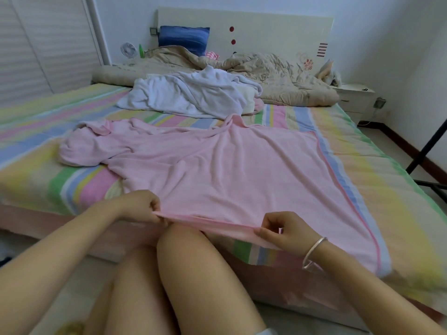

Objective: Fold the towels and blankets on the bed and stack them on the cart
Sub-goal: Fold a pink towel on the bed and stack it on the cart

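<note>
A large pink towel [217, 165] lies spread over the striped bed [48, 146], with its far left end bunched up. My left hand [142, 205] pinches the towel's near edge on the left. My right hand [285, 232], with a silver bracelet on the wrist, pinches the same edge further right. The edge is lifted slightly off the mattress between them. Behind the pink towel a crumpled white towel [188, 95] lies in a heap. A beige blanket [273, 73] is rumpled along the head of the bed.
A blue pillow [183, 38] leans on the headboard. A small fan [128, 50] and a green bottle [141, 50] stand at the back left. A white nightstand [355, 97] is at the right, a black metal frame [425, 151] beyond the bed's right side. My knees are at the bed's near edge.
</note>
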Demonstrator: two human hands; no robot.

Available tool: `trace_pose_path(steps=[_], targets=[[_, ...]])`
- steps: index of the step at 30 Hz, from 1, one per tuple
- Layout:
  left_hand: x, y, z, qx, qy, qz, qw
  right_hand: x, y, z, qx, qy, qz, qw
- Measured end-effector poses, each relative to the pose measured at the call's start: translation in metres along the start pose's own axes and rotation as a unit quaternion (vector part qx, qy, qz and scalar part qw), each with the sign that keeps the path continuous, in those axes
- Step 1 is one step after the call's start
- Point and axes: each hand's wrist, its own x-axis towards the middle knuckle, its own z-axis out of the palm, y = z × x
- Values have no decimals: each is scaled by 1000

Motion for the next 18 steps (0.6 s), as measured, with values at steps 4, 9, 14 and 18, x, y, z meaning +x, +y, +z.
trace_pose_path(steps=[4, 9, 14, 18], targets=[[-14, -13, -5, -81, -74, -43, 993, 3, -17, 5, -21, -89, 51, 994], [-4, 8, -4, -143, 108, -18, 984, 18, -17, -4, -19, -41, 96, 994], [37, 38, -12, -142, 178, -3, 974, 64, 17, -22, -22, 63, 137, 988], [92, 57, -21, -89, 208, -3, 974, 115, 45, -27, -64, 95, 169, 979]])
